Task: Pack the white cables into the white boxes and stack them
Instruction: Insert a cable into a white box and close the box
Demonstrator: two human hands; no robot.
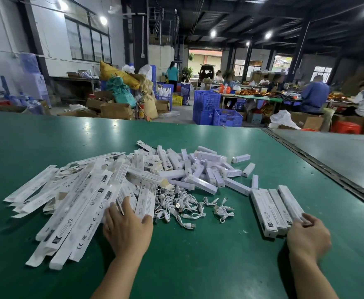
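Head view: the left hand (127,227) lies palm down with fingers spread, pressing on the near edge of the pile of long flat boxes (79,203) on the green counter (198,266). The right hand (308,236) has its fingers curled over the near ends of a row of closed boxes (271,210) lying side by side at the right. Both forearms reach forward from the bottom edge. Loose white cables (185,203) sit in a tangle between the hands, touching the flat pile. A heap of short white boxes (198,169) lies just behind the cables.
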